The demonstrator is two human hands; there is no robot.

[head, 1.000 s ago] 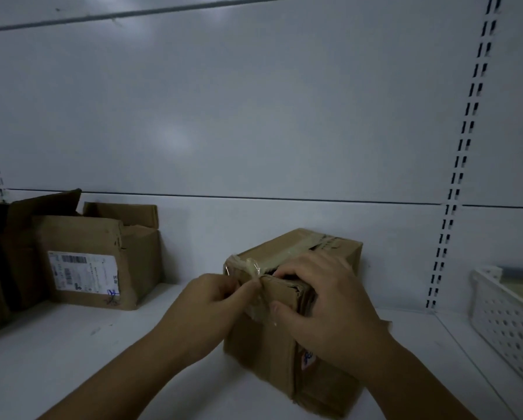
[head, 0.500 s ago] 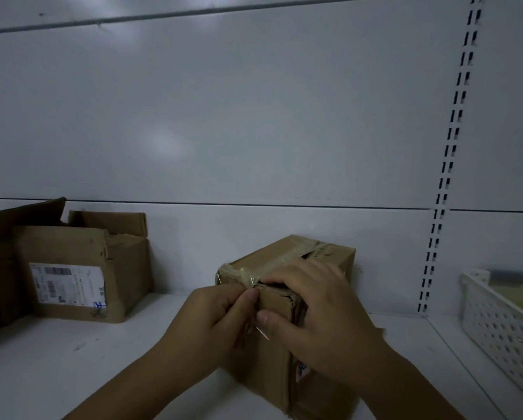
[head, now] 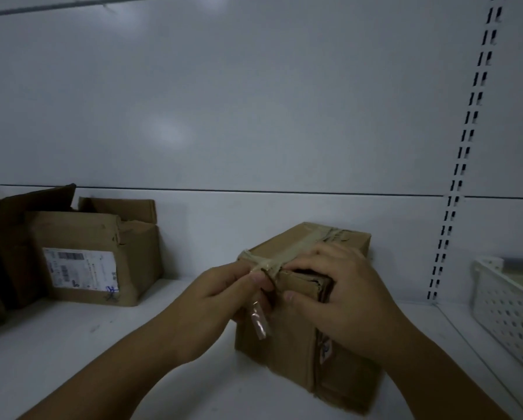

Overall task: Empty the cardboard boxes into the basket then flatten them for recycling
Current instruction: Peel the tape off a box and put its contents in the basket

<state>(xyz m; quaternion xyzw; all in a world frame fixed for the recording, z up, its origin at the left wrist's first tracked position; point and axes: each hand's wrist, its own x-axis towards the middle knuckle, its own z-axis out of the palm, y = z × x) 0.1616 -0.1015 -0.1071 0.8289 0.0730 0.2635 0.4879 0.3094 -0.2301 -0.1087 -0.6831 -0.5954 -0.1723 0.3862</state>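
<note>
- Where the white shelf [head: 102, 359] meets the back wall at the left, an opened cardboard box [head: 72, 228] with a printed label [head: 79, 269] is seen, well apart from the hands.
- At the right edge a white perforated basket [head: 505, 307] is placed, near a slotted upright [head: 466, 140].
- The basket is cut off by the frame and its content cannot be made out; the label text is too small to be read.
- The taped cardboard box [head: 287, 350] stands on the shelf in the middle, and its near top edge is partly covered by both hands.
- A loose tape strip [head: 258, 322] is pinched in the grip of the left hand [head: 220, 301] at the near top corner.
- The top edge is gripped by the right hand [head: 345, 298], with the fingers curled over the top and the thumb pressed on the near face.
</note>
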